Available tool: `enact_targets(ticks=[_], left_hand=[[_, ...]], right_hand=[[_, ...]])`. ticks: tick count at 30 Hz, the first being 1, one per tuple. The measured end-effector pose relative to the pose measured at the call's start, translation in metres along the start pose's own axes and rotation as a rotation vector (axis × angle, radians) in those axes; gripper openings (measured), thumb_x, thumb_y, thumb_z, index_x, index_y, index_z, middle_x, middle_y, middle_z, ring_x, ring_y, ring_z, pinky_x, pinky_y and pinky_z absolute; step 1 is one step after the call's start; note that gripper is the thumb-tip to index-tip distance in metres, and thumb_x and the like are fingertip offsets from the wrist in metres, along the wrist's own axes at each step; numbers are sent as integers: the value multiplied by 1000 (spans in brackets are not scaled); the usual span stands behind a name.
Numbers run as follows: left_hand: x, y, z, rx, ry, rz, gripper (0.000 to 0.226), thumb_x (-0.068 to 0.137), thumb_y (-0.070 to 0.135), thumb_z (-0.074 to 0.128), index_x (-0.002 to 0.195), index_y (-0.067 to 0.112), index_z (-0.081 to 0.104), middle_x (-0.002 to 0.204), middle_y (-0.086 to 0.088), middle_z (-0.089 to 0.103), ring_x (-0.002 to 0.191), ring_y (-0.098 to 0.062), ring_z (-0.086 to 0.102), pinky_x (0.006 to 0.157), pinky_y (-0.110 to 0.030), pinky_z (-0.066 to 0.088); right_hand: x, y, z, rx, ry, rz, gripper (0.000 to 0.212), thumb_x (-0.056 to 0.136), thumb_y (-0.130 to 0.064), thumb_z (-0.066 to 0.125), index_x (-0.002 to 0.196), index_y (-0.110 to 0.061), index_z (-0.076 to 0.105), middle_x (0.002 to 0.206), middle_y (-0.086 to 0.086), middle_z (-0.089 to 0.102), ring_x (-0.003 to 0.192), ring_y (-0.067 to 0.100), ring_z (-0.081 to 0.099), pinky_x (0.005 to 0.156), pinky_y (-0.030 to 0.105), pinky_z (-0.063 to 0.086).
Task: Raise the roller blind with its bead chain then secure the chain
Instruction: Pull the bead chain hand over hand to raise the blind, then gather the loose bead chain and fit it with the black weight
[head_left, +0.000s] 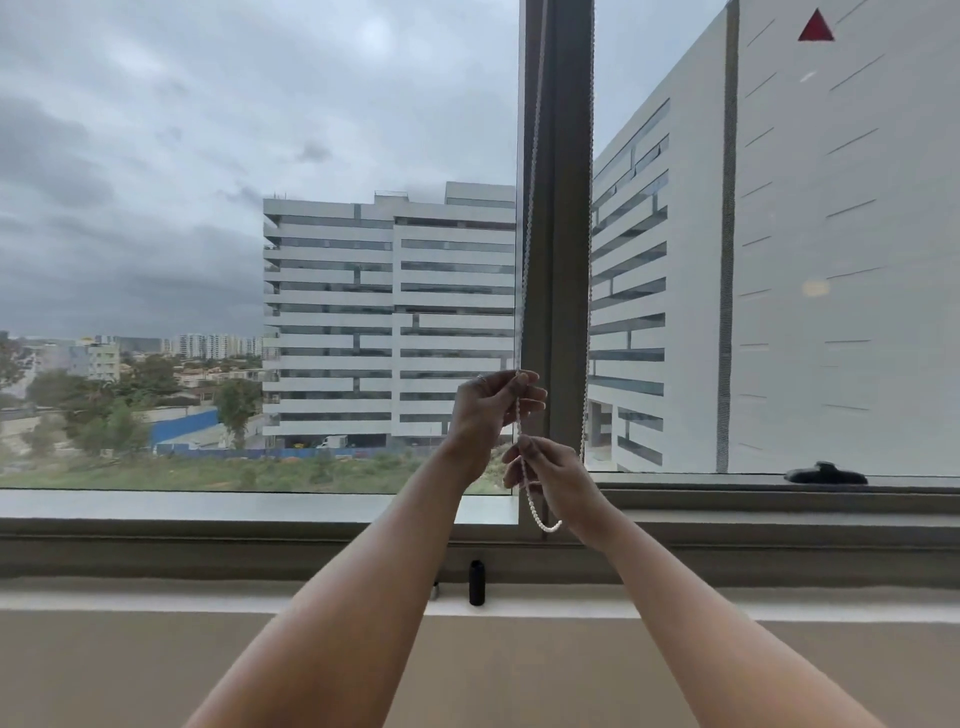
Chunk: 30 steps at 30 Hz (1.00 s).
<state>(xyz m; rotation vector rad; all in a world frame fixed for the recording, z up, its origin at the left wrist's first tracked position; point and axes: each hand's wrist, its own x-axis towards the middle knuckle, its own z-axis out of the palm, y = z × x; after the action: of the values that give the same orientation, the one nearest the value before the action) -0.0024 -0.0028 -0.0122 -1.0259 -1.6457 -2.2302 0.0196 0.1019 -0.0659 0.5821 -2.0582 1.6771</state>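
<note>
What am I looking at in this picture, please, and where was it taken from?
No machine here: a person wears a camera on the head, so the one picture looks forward and down along both bare arms at a window. The left hand, higher, and the right hand, lower, each pinch the white bead chain, whose loop hangs below the right hand. A small black cylinder stands on the sill. The blind itself is out of view.

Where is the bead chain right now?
Head view, right of centre: the bead chain hangs in front of the window post, pinched by the left hand above and the right hand below, its loop dangling beside the right wrist.
</note>
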Motion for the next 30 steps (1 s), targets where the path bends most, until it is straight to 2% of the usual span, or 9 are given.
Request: enact_targets(ticks=[4, 8, 11, 13, 16, 19, 23, 27, 30], left_hand=[[-17, -17, -4, 56, 6, -50, 17, 89, 6, 52, 96, -4, 64, 61, 5, 72, 60, -8, 67, 64, -19, 55], [-34, -29, -7, 110, 5, -121, 14, 89, 7, 53, 86, 5, 67, 59, 7, 71, 58, -5, 66, 62, -17, 53], [-47, -35, -9, 137, -19, -172, 16, 90, 9, 54, 80, 11, 67, 58, 8, 70, 59, -3, 66, 63, -20, 53], [-55, -38, -10, 135, -16, -188, 16, 89, 10, 55, 79, 12, 67, 59, 8, 70, 62, -6, 65, 72, -28, 53], [-67, -40, -11, 134, -33, -197, 15, 89, 11, 55, 79, 14, 66, 59, 10, 70, 63, -4, 64, 72, -25, 51], [-77, -42, -14, 101, -37, -191, 13, 89, 8, 55, 81, 11, 65, 59, 10, 70, 60, 0, 64, 65, -18, 50], [-86, -46, -20, 106, -22, -197, 10, 88, 8, 57, 91, 7, 66, 60, 11, 70, 62, 0, 64, 63, -14, 51], [-92, -54, -34, 123, 25, -235, 20, 89, 9, 56, 102, -2, 65, 66, 10, 71, 64, -2, 65, 64, -16, 52], [-93, -63, -48, 147, 94, -283, 17, 90, 10, 55, 100, 1, 65, 77, 0, 69, 64, -5, 66, 65, -17, 52]], right_hand=[[-16, 19, -6, -98, 71, 125, 30, 97, -20, 38, 82, -6, 60, 70, 7, 62, 64, 19, 53, 60, 25, 39], [-32, 36, -15, -345, 146, 164, 26, 94, -19, 47, 87, -5, 68, 82, 5, 67, 69, -1, 58, 67, 6, 42], [-39, 48, -19, -637, 201, 205, 28, 91, -27, 53, 99, -7, 70, 110, 9, 58, 106, 20, 49, 92, 22, 35], [-44, 53, -18, -704, 242, 237, 29, 89, -31, 55, 101, -10, 70, 114, 12, 50, 114, 25, 41, 96, 28, 31], [-49, 57, -15, -726, 286, 252, 26, 87, -30, 58, 98, -10, 72, 104, 11, 46, 111, 28, 44, 91, 26, 33], [-51, 58, -9, -729, 398, 212, 19, 81, -25, 67, 87, -8, 73, 92, 5, 40, 93, 25, 51, 78, 23, 38], [-59, 60, 2, -746, 484, 191, 13, 75, -23, 73, 77, -11, 71, 89, 6, 46, 79, 20, 52, 70, 23, 39], [-58, 67, 13, -690, 426, 211, 9, 77, -26, 71, 77, -17, 69, 89, 6, 54, 77, 17, 50, 68, 25, 36], [-49, 75, 17, -617, 407, 234, 11, 76, -31, 71, 75, -21, 69, 84, 3, 54, 75, 15, 50, 65, 24, 34]])
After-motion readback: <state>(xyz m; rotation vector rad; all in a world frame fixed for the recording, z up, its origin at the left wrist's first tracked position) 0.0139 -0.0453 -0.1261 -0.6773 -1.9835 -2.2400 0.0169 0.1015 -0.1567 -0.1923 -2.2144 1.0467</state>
